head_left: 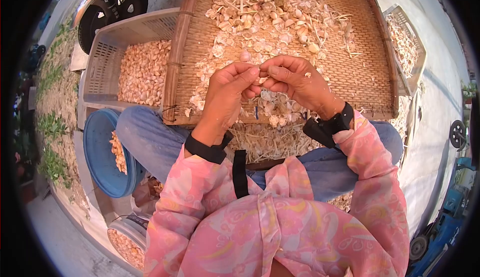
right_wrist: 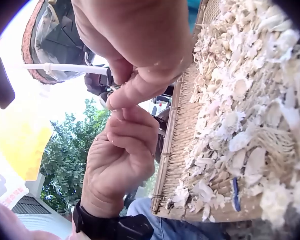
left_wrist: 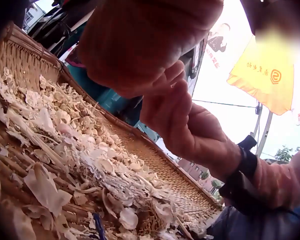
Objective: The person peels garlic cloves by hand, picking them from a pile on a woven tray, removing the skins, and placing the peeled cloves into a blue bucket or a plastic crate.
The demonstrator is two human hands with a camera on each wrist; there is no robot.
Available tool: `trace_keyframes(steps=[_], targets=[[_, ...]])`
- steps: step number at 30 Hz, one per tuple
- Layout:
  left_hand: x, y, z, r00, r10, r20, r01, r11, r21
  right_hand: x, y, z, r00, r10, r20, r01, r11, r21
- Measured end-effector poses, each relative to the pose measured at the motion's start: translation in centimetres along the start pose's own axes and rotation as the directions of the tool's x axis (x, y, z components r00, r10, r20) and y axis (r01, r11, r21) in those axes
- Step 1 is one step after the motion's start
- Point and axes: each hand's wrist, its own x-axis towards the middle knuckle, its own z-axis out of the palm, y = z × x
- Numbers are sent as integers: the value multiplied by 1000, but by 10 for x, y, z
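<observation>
Both hands meet fingertip to fingertip over the near part of a woven bamboo tray (head_left: 372, 84). Between them is a small pale garlic clove (head_left: 262, 80), mostly covered by the fingers. My left hand (head_left: 223, 91) pinches it from one side with thumb and forefinger. From the other side my right hand (head_left: 299, 81) pinches at it, its remaining fingers curled; a flake of skin sticks to this hand. In both wrist views the fingers hide the clove. Beneath the hands lie papery garlic skins (right_wrist: 235, 137), and a garlic clove (head_left: 245, 56) rests just beyond the left fingertips.
Cloves and stalks form a heap (head_left: 280, 14) on the tray's far part. At left stand a plastic crate (head_left: 107, 39) of cloves, a blue bucket (head_left: 95, 152) and a white bucket (head_left: 112, 223). Another crate (head_left: 422, 64) with scraps is at right. The tray's raised rim (head_left: 176, 52) borders the work.
</observation>
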Motion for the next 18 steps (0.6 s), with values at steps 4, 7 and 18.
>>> trace_keyframes(steps=[4, 7, 18], targets=[[-9, 2, -3, 1000, -12, 7, 13, 989, -147, -1, 1, -1, 996, 43, 79, -61, 967, 247], [-21, 13, -3, 1000, 17, 19, -12, 977, -212, 0, 5, -9, 991, 32, 130, -66, 961, 270], [-44, 36, -54, 969, 161, -188, -209, 940, -270, 90, -36, 97, 907, -252, 337, 402, 753, -521]])
